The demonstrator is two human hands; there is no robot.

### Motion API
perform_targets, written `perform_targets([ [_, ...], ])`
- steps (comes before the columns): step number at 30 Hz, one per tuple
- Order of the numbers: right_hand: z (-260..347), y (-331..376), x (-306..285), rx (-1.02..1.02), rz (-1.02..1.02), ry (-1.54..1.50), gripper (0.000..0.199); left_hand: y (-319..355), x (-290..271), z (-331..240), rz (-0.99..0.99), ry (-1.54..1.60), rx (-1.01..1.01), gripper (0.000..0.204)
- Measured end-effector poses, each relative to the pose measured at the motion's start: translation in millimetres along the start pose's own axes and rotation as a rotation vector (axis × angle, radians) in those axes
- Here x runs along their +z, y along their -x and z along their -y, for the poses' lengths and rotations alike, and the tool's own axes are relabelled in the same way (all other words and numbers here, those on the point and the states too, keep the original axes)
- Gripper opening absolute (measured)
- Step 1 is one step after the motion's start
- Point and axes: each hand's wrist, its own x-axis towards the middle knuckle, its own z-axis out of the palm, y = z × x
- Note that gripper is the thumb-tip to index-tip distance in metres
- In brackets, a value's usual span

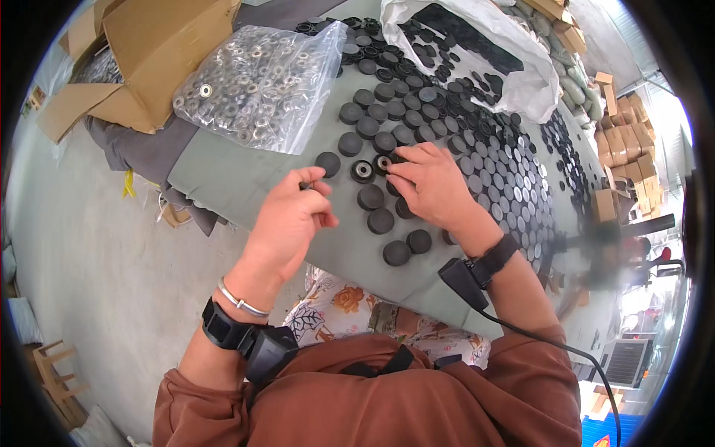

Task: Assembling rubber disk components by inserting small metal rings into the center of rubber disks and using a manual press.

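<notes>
My left hand [287, 216] is raised over the table's near edge, fingers curled, pinching a small dark piece [304, 185] too small to name. My right hand [432, 186] has its thumb and fingertips closed around a black round cap [383, 164] with a metal ring-shaped bearing in its middle. Just left of it lies another black cap [363, 171] with a bearing seated inside. Plain black caps lie around them, one [328, 164] between my two hands and others [380, 221] nearer to me.
A clear plastic bag [253, 89] full of metal bearings lies at the far left, beside an open cardboard box [167, 52]. Many black discs [514, 179] cover the right of the greenish table [246, 175]. A white sack [532, 82] spills black parts at the back.
</notes>
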Motion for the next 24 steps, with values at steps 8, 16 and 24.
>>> perform_targets([
  [8,-2,11,-23,0.048,0.04,0.221,0.015,-28,25,2,0.083,-1.008,0.29,0.034],
  [16,25,-30,-18,0.545,0.14,-1.089,0.022,-28,30,4,0.072,-0.989,0.343,0.042],
  [24,4,-53,-3,0.721,0.319,-0.966,0.019,-32,5,29,0.007,-1.284,0.603,0.032],
])
